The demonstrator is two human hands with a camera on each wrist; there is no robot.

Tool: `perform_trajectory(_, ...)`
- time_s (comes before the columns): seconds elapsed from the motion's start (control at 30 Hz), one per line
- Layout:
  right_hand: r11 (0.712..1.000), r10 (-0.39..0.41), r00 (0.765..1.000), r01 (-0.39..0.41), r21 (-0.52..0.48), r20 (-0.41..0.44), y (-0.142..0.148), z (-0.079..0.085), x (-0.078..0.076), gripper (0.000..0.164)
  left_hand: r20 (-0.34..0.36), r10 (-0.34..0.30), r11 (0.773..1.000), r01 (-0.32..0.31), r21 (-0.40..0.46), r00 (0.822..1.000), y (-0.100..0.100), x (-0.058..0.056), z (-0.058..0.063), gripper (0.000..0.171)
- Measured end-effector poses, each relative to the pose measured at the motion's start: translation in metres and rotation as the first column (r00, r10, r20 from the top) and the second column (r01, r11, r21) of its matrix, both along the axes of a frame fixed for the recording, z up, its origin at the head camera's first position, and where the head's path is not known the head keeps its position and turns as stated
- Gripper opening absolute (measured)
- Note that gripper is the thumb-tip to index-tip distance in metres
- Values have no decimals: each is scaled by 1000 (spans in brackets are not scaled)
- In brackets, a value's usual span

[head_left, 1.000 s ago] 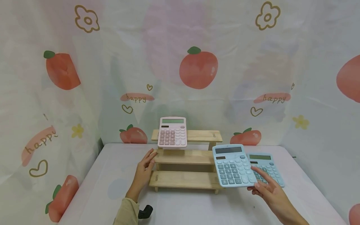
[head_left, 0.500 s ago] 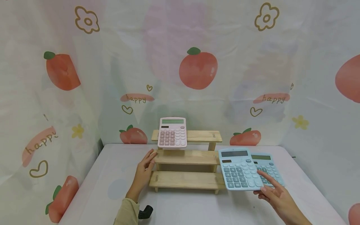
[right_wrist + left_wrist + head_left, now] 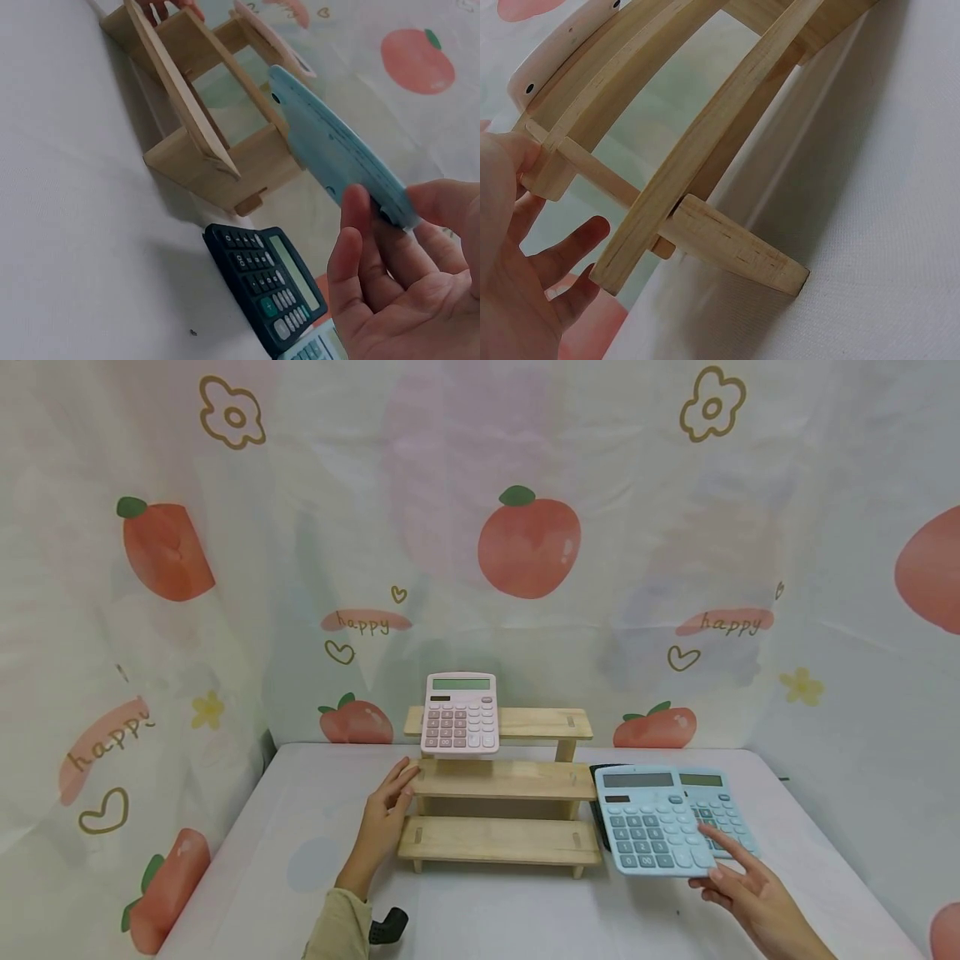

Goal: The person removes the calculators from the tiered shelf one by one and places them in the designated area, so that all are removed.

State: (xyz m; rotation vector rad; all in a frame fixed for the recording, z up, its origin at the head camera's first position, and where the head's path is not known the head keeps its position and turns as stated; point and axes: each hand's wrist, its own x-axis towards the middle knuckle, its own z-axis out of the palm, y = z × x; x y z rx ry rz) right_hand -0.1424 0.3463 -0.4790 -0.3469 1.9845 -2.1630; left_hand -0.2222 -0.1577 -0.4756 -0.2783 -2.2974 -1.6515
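My right hand [image 3: 753,893] pinches a light blue calculator [image 3: 656,822] by its lower right corner, thumb on one face and fingers behind. In the right wrist view it is held up, seen edge-on, over a black calculator [image 3: 262,289]. A second light blue calculator [image 3: 723,802] lies partly hidden behind the held one. My left hand [image 3: 384,814] grips the left end of the middle step of a three-step wooden stand [image 3: 495,839], with its lower fingers loose in the left wrist view. On the top step leans a pink calculator [image 3: 460,714].
The stand sits on a white-covered table [image 3: 495,918] with a patterned cloth backdrop [image 3: 630,527] behind and at both sides. A black curved object [image 3: 388,927] shows beside the left sleeve [image 3: 339,925].
My right hand has moved right and down with the light blue calculator, away from the stand, uncovering a strip of the black one. My left hand stays where it was.
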Motion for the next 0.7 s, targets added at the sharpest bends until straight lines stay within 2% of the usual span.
perform_trajectory(0.17,999,-24,998,23,34,51,5,-4,2,56,-9,11,1000,-11,3,1000,1,-1,-1,35)
perform_trajectory(0.27,997,-53,995,48,65,80,8,-7,3,54,-2,22,1000,-22,0,1000,0,-6,-7,34)
perform_trajectory(0.33,995,-65,992,56,85,106,11,-9,4,53,-5,30,1000,-30,-3,1000,-1,-11,-16,35)
perform_trajectory(0.47,993,-53,987,36,113,151,17,-12,5,51,-16,31,999,-31,-8,999,-6,-19,-30,35)
perform_trajectory(0.6,990,-46,974,15,138,221,22,-16,6,48,-36,8,1000,-8,4,999,-9,-21,-34,35)
perform_trajectory(0.7,993,-16,968,-14,117,252,25,-20,6,48,-41,-4,1000,4,9,999,-11,-21,-34,36)
